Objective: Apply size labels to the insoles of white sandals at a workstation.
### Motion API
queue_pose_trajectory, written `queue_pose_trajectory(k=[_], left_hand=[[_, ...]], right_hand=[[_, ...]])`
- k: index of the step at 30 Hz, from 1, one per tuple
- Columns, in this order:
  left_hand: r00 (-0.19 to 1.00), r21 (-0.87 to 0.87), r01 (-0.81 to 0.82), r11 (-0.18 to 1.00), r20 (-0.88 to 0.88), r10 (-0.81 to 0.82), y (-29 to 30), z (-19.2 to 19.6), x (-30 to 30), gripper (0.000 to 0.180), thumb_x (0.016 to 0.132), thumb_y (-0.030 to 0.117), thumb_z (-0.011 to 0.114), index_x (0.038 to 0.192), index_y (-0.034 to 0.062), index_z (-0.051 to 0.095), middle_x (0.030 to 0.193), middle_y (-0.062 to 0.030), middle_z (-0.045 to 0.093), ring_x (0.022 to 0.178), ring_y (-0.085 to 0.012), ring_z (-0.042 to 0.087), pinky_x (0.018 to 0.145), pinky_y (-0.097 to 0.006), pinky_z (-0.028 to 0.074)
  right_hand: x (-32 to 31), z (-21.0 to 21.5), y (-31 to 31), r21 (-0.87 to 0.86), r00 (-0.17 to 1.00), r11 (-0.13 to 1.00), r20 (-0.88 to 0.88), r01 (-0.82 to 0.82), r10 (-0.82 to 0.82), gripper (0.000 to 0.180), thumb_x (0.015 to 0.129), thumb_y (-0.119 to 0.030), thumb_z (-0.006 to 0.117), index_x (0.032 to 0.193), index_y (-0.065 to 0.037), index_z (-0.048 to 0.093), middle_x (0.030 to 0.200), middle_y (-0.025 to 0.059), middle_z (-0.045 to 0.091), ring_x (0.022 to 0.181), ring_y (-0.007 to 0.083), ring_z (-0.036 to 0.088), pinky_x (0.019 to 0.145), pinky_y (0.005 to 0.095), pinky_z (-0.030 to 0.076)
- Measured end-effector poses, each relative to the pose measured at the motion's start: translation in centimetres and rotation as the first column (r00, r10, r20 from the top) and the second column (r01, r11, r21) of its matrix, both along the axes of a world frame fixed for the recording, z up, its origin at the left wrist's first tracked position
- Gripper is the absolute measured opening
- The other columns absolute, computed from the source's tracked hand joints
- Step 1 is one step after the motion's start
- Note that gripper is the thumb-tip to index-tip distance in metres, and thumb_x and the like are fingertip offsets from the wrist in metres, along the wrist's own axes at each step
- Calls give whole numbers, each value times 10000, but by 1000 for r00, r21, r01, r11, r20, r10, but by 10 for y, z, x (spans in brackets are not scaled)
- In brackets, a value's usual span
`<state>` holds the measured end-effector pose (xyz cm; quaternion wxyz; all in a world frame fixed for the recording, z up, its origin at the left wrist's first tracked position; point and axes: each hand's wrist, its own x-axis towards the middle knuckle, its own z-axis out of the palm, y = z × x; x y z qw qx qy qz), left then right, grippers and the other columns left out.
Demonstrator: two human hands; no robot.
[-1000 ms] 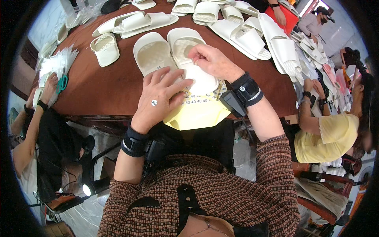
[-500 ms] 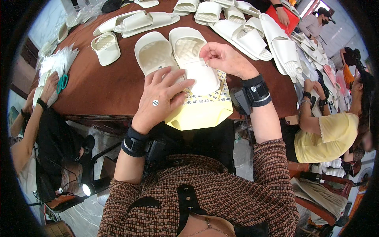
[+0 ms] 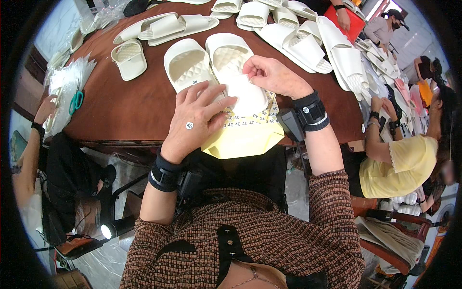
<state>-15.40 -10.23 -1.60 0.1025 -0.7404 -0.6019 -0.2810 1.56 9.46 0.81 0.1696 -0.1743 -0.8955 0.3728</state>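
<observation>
Two white slippers lie side by side in front of me, a left one [image 3: 188,62] and a right one [image 3: 230,54], with quilted insoles and smooth straps nearer to me. A small round sticker shows on the left slipper's insole. My left hand [image 3: 195,115] rests spread over the straps, its thumb side against a yellow-backed sheet of number stickers [image 3: 243,139] that sticks out below the right slipper. A round sticker is on the back of that hand. My right hand [image 3: 269,74] is closed in a pinch at the right slipper's strap edge; what it pinches is too small to name.
More white slippers [image 3: 296,48] lie across the brown-covered table [image 3: 120,106]. Clear plastic bags and teal-handled scissors [image 3: 76,102] are at the left, beside a co-worker's hand [image 3: 44,110]. A person in yellow [image 3: 399,161] works at the right. A red container [image 3: 344,26] stands far right.
My right hand's fingers have drawn closer together at the strap edge. My left hand has not moved. The left co-worker's hands have shifted away from the scissors.
</observation>
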Motion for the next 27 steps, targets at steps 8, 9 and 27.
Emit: queue_pose_trajectory(k=[8, 9, 27], left_hand=[[1000, 16, -4, 1000, -14, 4, 0, 1, 1, 360, 796, 177, 668, 1151, 236, 685, 1266, -5, 603, 1199, -290, 506, 1018, -441, 363], [1000, 29, -7, 1000, -16, 8, 0, 1, 1, 345, 798, 184, 684, 1138, 242, 688, 1245, -5, 610, 1179, -284, 517, 1013, -430, 366], [1000, 41, -7, 999, -18, 8, 2, 0, 2, 334, 788, 187, 680, 1118, 234, 687, 1230, 2, 611, 1183, -288, 510, 1004, -434, 361]], right_hand=[[1, 1, 1, 3, 1000, 1000, 27, -11, 11, 175, 848, -60, 620, 1013, -9, 593, 848, -6, 572, 780, 81, 507, 720, 243, 462], [1, 1, 1, 2, 1000, 1000, 25, -10, 10, 175, 848, -60, 620, 1013, -9, 593, 848, -6, 572, 780, 81, 507, 720, 243, 462], [-4, -5, 8, 62, 994, 992, -2, 109, -109, 183, 856, -98, 637, 1003, -1, 587, 870, 17, 592, 805, 97, 544, 738, 260, 487]])
